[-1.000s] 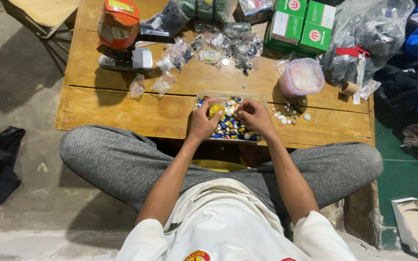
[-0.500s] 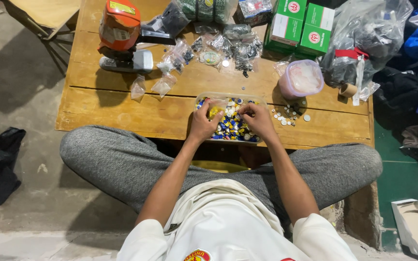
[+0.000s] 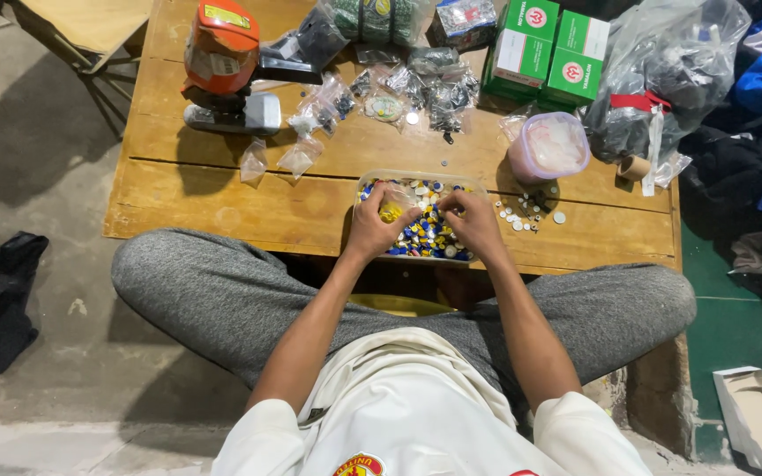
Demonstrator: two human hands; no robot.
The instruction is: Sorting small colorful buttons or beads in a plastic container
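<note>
A clear plastic tray [image 3: 365,183] full of several small blue, yellow and white pieces sits at the near edge of a low wooden table [image 3: 222,198]. My left hand [image 3: 378,225] rests in the tray's left half, fingers curled over the pieces. My right hand [image 3: 474,222] is over the tray's right half, fingertips pinched together near the middle. What the fingers hold is too small to tell. Both hands nearly meet above the pieces.
An orange and grey tool [image 3: 220,66] stands at the back left. Small clear bags [image 3: 302,150] lie scattered mid-table. A pink lidded tub [image 3: 549,145], loose white bits [image 3: 522,214], green boxes [image 3: 550,48] and a large clear bag [image 3: 672,70] crowd the right. My crossed legs [image 3: 205,291] sit under the table edge.
Both hands stay in the tray; the fingers have shifted slightly among the pieces. Nothing else has moved.
</note>
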